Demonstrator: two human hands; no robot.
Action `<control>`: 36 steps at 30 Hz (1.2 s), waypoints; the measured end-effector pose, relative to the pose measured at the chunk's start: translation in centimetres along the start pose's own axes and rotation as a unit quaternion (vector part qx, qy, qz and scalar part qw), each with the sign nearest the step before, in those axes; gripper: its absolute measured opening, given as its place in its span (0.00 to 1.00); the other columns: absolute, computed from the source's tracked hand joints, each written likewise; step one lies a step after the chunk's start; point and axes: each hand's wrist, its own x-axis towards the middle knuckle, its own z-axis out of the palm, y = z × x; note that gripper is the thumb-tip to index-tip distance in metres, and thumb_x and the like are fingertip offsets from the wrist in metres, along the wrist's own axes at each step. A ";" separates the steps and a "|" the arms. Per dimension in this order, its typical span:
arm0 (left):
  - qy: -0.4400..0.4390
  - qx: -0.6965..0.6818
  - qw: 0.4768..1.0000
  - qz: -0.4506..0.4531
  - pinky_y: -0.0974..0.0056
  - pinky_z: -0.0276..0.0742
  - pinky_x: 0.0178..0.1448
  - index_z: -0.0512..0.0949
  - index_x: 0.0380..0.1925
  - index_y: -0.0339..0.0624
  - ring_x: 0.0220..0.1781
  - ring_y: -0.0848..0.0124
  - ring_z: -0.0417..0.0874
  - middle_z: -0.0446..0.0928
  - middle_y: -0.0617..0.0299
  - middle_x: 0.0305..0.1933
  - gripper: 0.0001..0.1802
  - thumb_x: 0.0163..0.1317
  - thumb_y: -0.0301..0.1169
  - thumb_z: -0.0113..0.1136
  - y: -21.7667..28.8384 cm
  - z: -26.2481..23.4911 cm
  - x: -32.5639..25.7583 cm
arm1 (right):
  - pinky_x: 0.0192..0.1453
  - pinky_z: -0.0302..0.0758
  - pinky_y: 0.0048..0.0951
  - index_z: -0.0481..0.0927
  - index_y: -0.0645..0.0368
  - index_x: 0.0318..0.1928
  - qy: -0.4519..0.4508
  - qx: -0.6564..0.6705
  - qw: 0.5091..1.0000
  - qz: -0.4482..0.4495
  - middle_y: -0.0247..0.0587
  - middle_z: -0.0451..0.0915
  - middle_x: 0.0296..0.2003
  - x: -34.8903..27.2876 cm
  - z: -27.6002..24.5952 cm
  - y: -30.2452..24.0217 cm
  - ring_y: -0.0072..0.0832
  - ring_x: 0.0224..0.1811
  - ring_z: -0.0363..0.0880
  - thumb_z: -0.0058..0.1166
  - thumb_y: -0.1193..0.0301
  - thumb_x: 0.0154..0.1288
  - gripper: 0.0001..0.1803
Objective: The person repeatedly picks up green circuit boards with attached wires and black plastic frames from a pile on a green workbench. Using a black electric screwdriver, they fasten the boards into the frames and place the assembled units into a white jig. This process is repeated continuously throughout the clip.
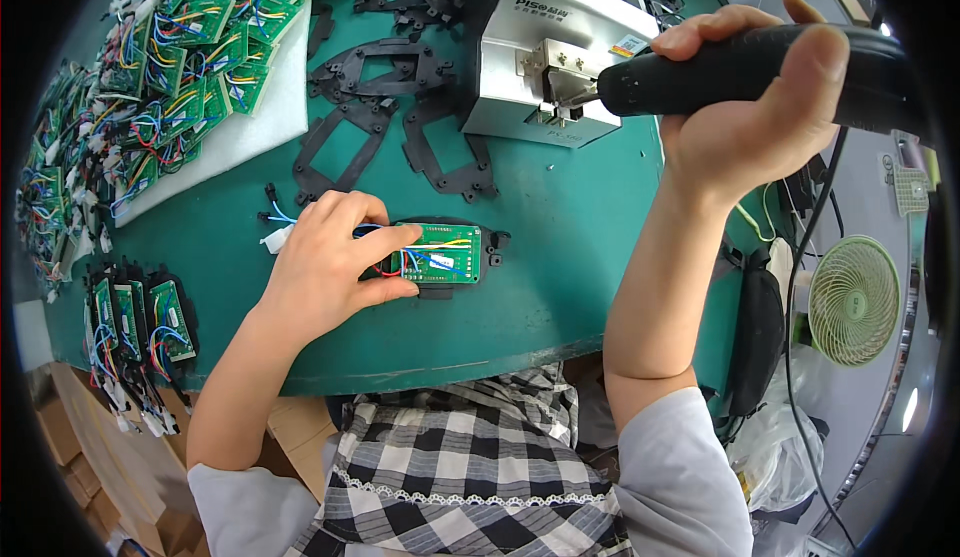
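Observation:
My left hand [325, 257] presses a green circuit board [450, 254] with coloured wires, thumb and fingers closed on its left end. The board lies on a black plastic frame [495, 245] on the green table. A white connector [277, 240] sticks out past the hand on the left. My right hand [755, 122] is wrapped round a black power screwdriver [640, 87], held level at the upper right. Its metal tip points left into the front slot of a silver screw feeder [505, 67]; whether it touches a screw is too small to tell.
Many wired green boards [205, 87] are heaped on white foam [262, 132] at the far left. Loose black frames [345, 147] lie beside the feeder. Several framed boards [168, 322] stand at the near left edge. A green fan [853, 300] and a hanging cable are at the right.

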 end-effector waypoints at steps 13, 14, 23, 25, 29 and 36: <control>0.036 0.001 0.999 -0.009 0.59 0.72 0.46 0.82 0.43 0.45 0.41 0.61 0.74 0.72 0.60 0.38 0.28 0.38 0.41 0.74 0.0 0.7 -0.1 | 0.21 0.75 0.33 0.64 0.72 0.52 -0.031 -0.017 0.997 0.075 0.46 0.74 0.20 -1.6 0.7 -0.4 0.33 0.16 0.74 0.46 0.45 0.66 0.37; 0.037 0.006 0.999 -0.010 0.59 0.72 0.47 0.81 0.43 0.44 0.41 0.60 0.74 0.73 0.59 0.39 0.28 0.38 0.41 0.74 -0.1 0.8 -0.1 | 0.22 0.75 0.34 0.64 0.71 0.53 -0.039 0.008 0.994 0.103 0.46 0.73 0.20 -2.6 0.5 -0.7 0.32 0.16 0.73 0.44 0.44 0.66 0.37; 0.036 0.008 0.999 -0.011 0.59 0.73 0.47 0.82 0.44 0.44 0.42 0.61 0.74 0.73 0.59 0.39 0.28 0.40 0.42 0.74 -0.2 0.9 -0.1 | 0.22 0.75 0.34 0.60 0.65 0.57 -0.126 0.053 0.967 0.216 0.45 0.72 0.23 -8.9 0.7 -3.2 0.32 0.16 0.72 0.44 0.41 0.63 0.39; 0.034 0.007 0.999 -0.013 0.59 0.73 0.47 0.81 0.44 0.44 0.42 0.61 0.74 0.73 0.60 0.39 0.28 0.40 0.42 0.73 -0.2 0.8 -0.1 | 0.22 0.75 0.33 0.60 0.65 0.57 -0.132 0.060 0.964 0.225 0.45 0.73 0.23 -9.2 0.9 -3.5 0.31 0.16 0.73 0.47 0.41 0.63 0.40; 0.036 0.008 0.999 -0.009 0.59 0.72 0.47 0.81 0.44 0.44 0.42 0.61 0.74 0.73 0.60 0.39 0.29 0.40 0.42 0.73 -0.3 0.8 -0.1 | 0.22 0.76 0.32 0.60 0.66 0.56 -0.137 0.066 0.962 0.225 0.45 0.72 0.23 -10.0 1.5 -3.7 0.31 0.17 0.73 0.54 0.42 0.61 0.41; 0.046 -0.018 0.999 -0.013 0.59 0.72 0.46 0.81 0.45 0.44 0.42 0.61 0.73 0.73 0.60 0.39 0.28 0.41 0.41 0.73 -0.5 1.0 -0.4 | 0.26 0.78 0.33 0.61 0.64 0.53 -0.173 0.098 0.951 0.236 0.46 0.74 0.24 -11.2 1.4 -4.5 0.32 0.19 0.75 0.60 0.41 0.56 0.42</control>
